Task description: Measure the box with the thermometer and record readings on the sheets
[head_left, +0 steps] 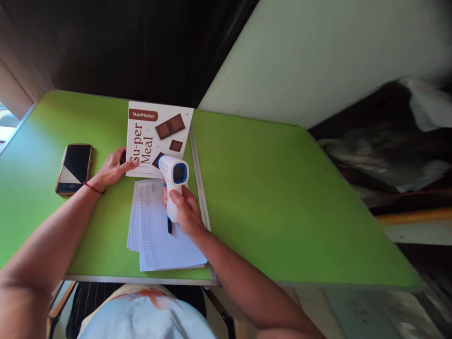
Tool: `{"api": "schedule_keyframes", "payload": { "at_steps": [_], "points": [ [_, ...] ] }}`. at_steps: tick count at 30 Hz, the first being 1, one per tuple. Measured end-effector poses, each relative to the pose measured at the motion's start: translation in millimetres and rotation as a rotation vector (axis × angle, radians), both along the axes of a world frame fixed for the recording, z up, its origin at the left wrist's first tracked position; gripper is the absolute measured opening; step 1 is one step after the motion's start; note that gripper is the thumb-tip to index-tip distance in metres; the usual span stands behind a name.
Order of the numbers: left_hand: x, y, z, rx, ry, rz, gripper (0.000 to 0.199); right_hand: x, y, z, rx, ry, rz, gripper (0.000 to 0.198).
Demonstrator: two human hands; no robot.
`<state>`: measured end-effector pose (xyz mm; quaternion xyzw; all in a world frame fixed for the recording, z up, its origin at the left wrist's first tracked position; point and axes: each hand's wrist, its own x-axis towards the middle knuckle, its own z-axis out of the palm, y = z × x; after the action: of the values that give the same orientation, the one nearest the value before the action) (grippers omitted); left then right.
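My left hand [115, 168] grips the lower left edge of a white box [160, 106] printed "NutriMotion Su-per Meal" with brown chocolate pieces. Its thumb lies over the front face, and the other fingers are partly hidden behind the edge. My right hand [187, 209] is wrapped round the handle of a white and blue infrared thermometer [172, 190]. The thermometer's head overlaps the box's lower right part, its dark screen facing me. Under the right hand lie several printed paper sheets [158, 249], with a black pen [170, 226] on them, partly covered by the thermometer.
A phone [76, 162] in a brown case lies left of my left hand on the green folding table [275, 202]. A metal seam runs down the table right of the papers. A dark panel and a pale wall stand behind; blurred clutter is at the right.
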<state>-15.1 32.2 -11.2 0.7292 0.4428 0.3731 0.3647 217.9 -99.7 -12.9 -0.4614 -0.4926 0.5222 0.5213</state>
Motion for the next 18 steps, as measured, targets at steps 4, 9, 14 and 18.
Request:
{"api": "schedule_keyframes", "payload": {
  "at_steps": [4, 9, 14, 18],
  "points": [
    [1, -3, 9.2, -0.101, -0.021, 0.037, 0.064, 0, 2, -2, -0.062, 0.062, -0.034, 0.042],
    [1, -4, 12.7, -0.116, -0.036, 0.029, 0.066, -4, 0, 0, -0.141, 0.128, 0.011, 0.041],
    [3, -5, 12.2, -0.048, -0.079, 0.003, 0.071, -5, 0, 0, -0.155, 0.136, 0.019, 0.045],
    [2, -5, 12.2, -0.032, -0.068, -0.016, 0.075, -5, 0, 0, -0.142, 0.127, 0.034, 0.047]
  ]
}}
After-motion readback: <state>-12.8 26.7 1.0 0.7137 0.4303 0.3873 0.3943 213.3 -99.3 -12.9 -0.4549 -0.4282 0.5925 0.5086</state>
